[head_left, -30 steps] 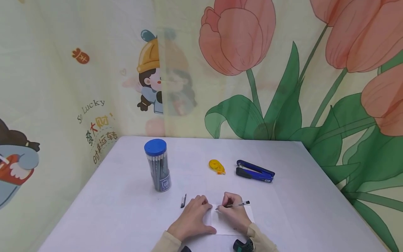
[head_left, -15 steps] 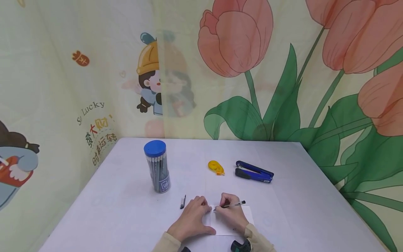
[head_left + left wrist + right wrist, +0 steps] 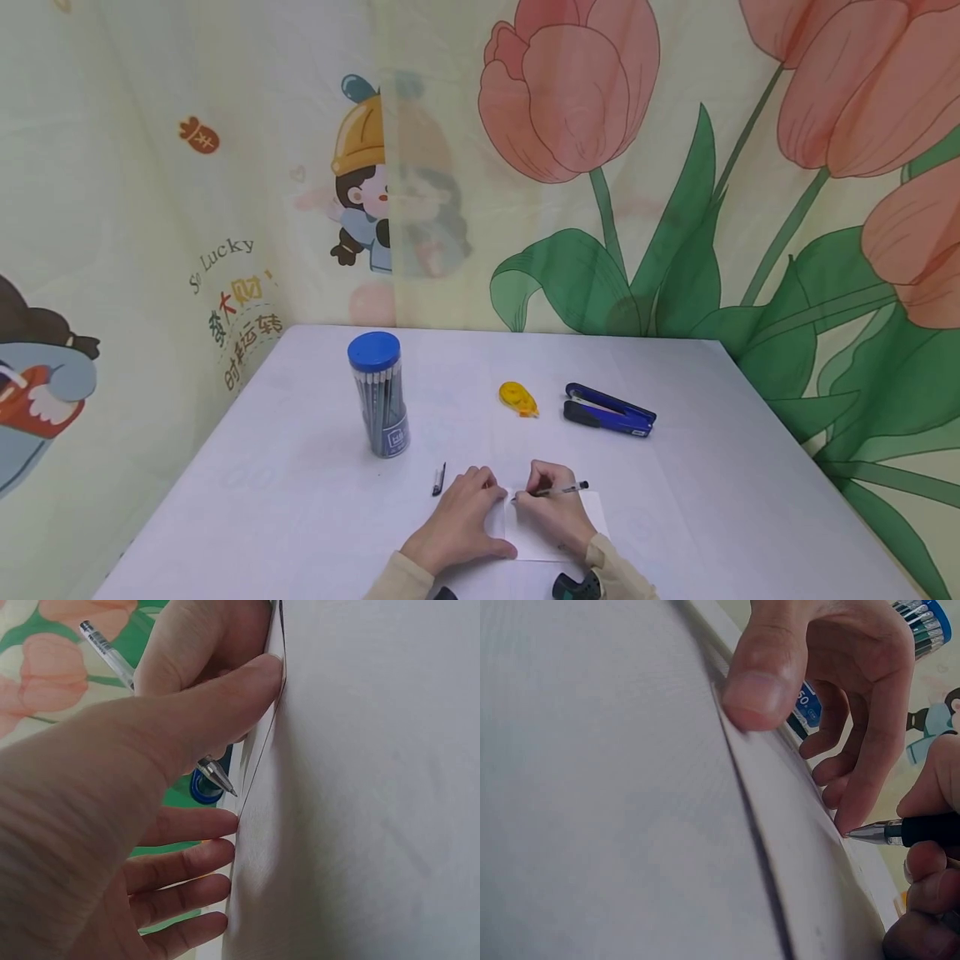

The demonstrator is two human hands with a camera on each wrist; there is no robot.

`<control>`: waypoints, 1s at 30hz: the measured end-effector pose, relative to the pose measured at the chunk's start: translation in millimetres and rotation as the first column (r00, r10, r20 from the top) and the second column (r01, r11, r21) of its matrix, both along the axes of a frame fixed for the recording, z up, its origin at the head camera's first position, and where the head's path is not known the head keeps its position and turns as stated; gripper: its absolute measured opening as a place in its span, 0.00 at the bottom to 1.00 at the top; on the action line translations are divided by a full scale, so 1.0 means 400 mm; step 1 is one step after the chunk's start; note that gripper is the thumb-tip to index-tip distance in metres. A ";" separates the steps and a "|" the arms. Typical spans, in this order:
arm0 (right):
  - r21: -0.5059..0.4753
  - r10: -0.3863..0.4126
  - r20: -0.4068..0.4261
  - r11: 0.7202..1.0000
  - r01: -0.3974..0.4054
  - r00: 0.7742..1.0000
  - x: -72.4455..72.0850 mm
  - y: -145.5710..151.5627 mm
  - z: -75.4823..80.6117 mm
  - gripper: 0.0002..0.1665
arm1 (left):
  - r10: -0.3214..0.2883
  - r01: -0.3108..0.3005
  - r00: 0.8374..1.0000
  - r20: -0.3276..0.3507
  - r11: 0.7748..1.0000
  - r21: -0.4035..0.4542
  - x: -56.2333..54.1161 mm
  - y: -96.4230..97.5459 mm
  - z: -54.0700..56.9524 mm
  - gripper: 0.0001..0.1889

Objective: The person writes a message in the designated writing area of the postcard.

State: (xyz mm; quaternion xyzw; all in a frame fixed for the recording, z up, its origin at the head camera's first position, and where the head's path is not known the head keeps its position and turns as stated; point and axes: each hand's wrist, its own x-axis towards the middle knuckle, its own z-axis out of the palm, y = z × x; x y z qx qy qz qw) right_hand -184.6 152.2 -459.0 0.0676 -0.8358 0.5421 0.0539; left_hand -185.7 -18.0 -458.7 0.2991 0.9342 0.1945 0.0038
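Observation:
A sheet of white paper (image 3: 536,546) lies on the white table near its front, under both hands. My right hand (image 3: 558,510) pinches a clear-barrelled gel pen (image 3: 567,488) with a black grip. In the right wrist view the pen's metal tip (image 3: 874,832) meets the paper close to a left fingertip. With fingers spread, my left hand (image 3: 459,523) rests at the paper's left side. Its thumb (image 3: 759,697) presses the near edge, while the other fingertips touch down farther off. A pen cap (image 3: 438,480) lies on the table just beyond the left hand.
A clear jar of pens with a blue lid (image 3: 379,400) stands at the back left. Behind the hands lie a yellow correction tape (image 3: 517,399) and a blue stapler (image 3: 610,410). A printed curtain (image 3: 442,317) hangs beyond the table's far edge.
The right hand and pen have shifted slightly left over the paper. The left hand keeps its place at the paper's side. The head view has wobbled a little.

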 end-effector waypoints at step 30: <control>-0.012 0.065 -0.023 0.998 -0.065 0.998 -0.037 0.023 -0.069 0.12 | 0.000 0.001 1.000 -0.017 1.000 0.011 -0.001 0.001 -0.006 0.35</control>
